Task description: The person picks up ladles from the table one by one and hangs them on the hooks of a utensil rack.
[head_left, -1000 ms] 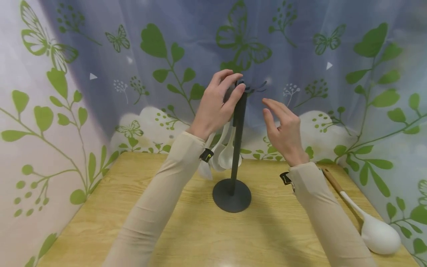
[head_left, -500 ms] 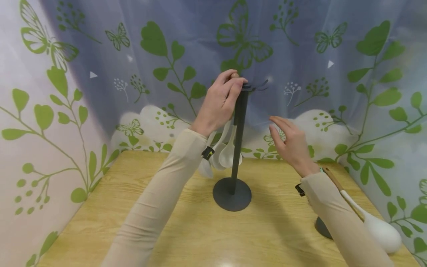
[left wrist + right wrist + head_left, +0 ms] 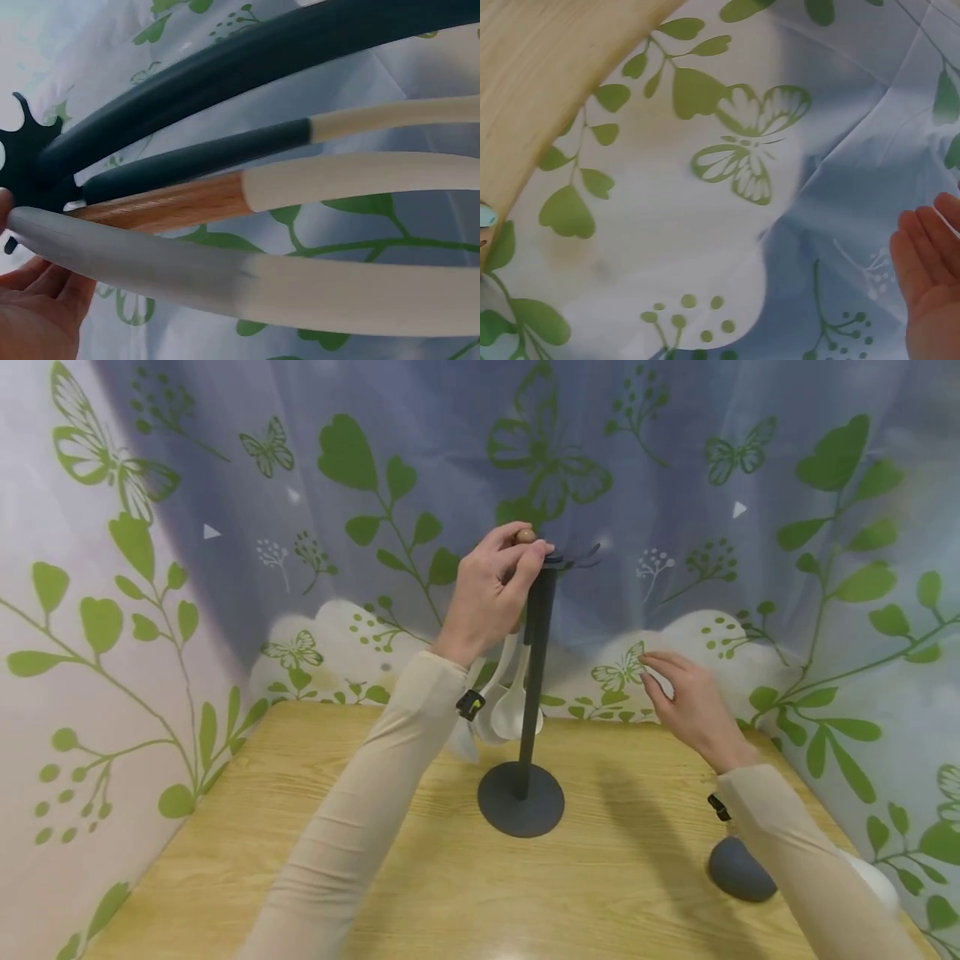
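Observation:
My left hand (image 3: 491, 589) is at the top of a dark utensil stand (image 3: 534, 693), pinching the hook end of a grey-handled white kitchen utensil (image 3: 142, 259). Beside that handle hang a wooden-handled utensil (image 3: 180, 202) and a dark-handled one (image 3: 202, 154). Their pale lower ends, among them a ladle bowl (image 3: 510, 714), show left of the post; the held utensil's head is not in the left wrist view. A wooden handle tip (image 3: 525, 536) sticks up by the left fingers. My right hand (image 3: 693, 706) is in the air right of the stand, fingers extended and holding nothing.
A dark rounded utensil head (image 3: 742, 868) lies on the wooden table (image 3: 585, 885) under the right forearm. The white ladle (image 3: 873, 881) at the table's right edge is mostly behind the sleeve. A printed curtain (image 3: 420, 435) stands behind the table.
My right hand has moved away from the stand, to the right and down. Its sleeve now covers most of the white ladle and uncovers the dark utensil head. The left hand has barely shifted.

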The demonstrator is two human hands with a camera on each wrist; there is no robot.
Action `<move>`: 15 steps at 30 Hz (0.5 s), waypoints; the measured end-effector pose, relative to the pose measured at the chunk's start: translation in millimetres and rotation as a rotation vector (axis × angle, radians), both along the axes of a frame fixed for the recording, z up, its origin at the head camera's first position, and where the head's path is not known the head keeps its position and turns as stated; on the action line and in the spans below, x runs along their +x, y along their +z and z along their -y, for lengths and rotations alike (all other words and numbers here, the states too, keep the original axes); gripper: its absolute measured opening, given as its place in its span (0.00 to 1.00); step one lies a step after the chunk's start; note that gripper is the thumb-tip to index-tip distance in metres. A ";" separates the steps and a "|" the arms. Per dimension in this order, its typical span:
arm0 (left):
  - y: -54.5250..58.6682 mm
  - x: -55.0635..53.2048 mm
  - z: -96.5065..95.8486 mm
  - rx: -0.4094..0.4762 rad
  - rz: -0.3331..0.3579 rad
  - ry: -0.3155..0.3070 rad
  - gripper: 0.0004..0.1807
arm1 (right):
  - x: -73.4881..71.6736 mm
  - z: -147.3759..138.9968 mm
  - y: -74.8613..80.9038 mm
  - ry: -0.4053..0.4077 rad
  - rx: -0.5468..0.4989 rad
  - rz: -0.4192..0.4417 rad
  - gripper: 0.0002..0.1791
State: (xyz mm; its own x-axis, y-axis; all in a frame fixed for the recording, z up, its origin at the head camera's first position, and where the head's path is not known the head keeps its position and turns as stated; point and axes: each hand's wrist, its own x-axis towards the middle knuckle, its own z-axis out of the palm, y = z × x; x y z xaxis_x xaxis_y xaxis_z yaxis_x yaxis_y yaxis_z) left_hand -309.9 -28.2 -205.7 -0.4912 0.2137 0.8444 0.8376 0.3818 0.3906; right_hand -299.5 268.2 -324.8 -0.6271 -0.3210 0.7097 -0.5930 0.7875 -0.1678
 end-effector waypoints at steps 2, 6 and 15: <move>0.8 0.9 0.5 0.003 0.030 -0.003 0.18 | 0.8 -3.8 -2.9 -0.014 0.028 0.036 0.15; 3.1 3.1 2.3 -0.015 0.085 0.004 0.19 | 1.8 -9.9 -7.4 -0.064 0.122 0.132 0.14; 4.7 4.8 6.0 -0.036 0.122 -0.002 0.19 | 0.7 -32.3 -25.6 -0.152 0.310 0.509 0.14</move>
State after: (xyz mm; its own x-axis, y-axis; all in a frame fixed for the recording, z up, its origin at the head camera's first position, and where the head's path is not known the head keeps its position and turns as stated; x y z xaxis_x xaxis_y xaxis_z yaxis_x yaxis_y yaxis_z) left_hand -305.1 -34.2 -201.0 -0.5893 0.2439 0.7702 0.7855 0.3961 0.4755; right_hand -298.9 300.5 -350.4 -0.9176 -0.3449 0.1975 -0.3760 0.9144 -0.1502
